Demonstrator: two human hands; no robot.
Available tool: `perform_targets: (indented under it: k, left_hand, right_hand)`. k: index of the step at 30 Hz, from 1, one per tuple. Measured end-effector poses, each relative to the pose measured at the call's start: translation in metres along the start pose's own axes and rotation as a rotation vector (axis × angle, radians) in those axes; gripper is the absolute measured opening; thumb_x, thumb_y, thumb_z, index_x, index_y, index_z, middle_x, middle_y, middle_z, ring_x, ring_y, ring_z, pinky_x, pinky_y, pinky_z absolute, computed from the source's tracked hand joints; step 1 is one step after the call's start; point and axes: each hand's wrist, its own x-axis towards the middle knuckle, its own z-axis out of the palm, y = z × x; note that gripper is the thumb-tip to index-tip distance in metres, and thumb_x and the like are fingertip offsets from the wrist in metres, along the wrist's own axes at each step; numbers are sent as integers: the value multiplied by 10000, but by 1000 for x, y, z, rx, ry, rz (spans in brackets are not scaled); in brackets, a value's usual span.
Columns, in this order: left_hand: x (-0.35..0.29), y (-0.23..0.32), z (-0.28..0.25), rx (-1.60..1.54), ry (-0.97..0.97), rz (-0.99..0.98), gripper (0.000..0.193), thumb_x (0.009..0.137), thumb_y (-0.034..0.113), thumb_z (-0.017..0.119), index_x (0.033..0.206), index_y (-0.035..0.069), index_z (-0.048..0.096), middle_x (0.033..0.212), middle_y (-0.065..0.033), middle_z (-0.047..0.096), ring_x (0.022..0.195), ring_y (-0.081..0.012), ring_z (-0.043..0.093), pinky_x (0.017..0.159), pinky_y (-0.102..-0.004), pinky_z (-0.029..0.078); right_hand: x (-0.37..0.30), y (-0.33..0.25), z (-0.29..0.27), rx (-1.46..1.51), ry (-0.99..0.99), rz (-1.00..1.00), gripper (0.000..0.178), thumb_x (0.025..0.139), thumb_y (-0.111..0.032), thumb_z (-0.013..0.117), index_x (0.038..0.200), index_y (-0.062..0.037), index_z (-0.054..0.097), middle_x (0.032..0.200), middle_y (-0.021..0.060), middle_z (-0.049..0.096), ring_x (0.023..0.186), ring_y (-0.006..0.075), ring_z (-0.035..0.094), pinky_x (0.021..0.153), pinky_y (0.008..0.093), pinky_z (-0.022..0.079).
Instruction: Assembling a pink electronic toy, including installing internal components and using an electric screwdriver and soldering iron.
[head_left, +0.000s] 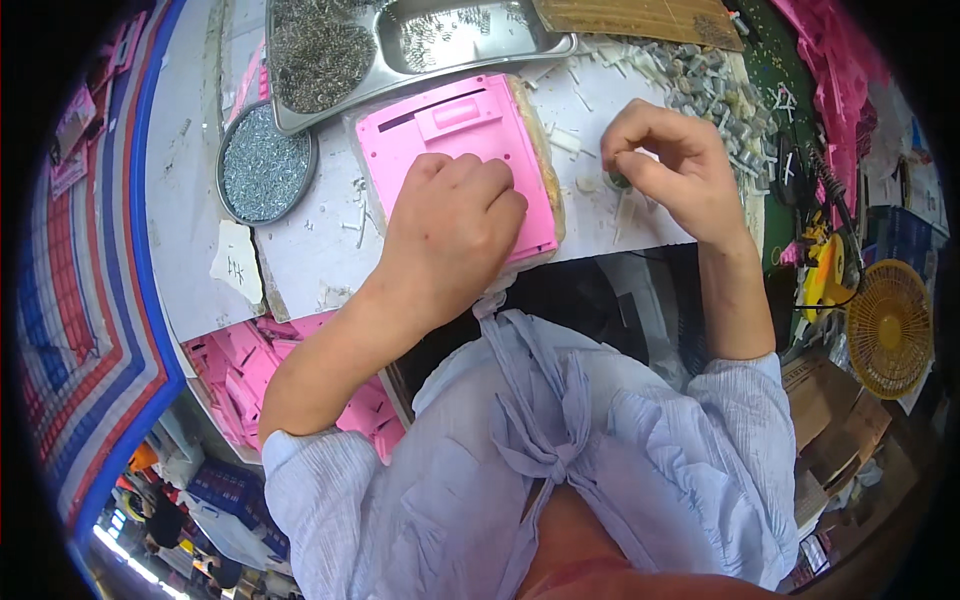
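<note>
A pink plastic housing [457, 116] lies on a padded, plastic-wrapped block [541, 150] in front of me. Over its lower half rests my left hand [455, 225], closed with the fingers curled under; whatever they may hold is hidden. Off to the right, just above the white tabletop, my right hand [680, 165] is closed in a pinch of thumb and forefinger. A small dark thing [620, 180] shows at those fingertips, too little of it visible to name. Beside that hand lie small white plastic pieces [565, 141].
A steel tray [398, 62] with small springs [318, 50] stands at the back. Left of the housing is a round dish of small screws [265, 165]. Small grey-and-white parts [715, 100] are heaped at right, near cardboard [640, 18]. Pink parts [240, 375] fill a bin below left; a yellow fan [890, 330] stands right.
</note>
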Motion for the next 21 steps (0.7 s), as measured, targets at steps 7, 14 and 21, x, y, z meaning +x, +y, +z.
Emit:
perform_targets:
  k: [7,14,21]
  left_hand:
    - [-9,2,-6,-62,125,-101,199,744,65,796,929,91,726,885,-36,641,809,-225,619,777,-376,433]
    - [-32,2,-14,-136,270,-311,165,752,70,810,900,77,738,831,-41,632,765,-216,618,732,-360,416]
    - [-59,5,-13,-203,324,-427,166,765,26,811,914,62,747,848,-48,647,756,-192,599,680,-322,419]
  right_hand:
    - [24,1,24,-190,-50,-144,137,786,-20,726,921,-17,751,956,88,701,905,190,642,849,323,490]
    - [29,23,46,-289,81,-285,157,756,-72,778,913,-80,774,931,46,702,887,210,598,784,334,491]
    - [34,34,53,-624,146,-595,316,727,-99,829,1039,-143,813,980,51,690,890,244,543,790,357,460]
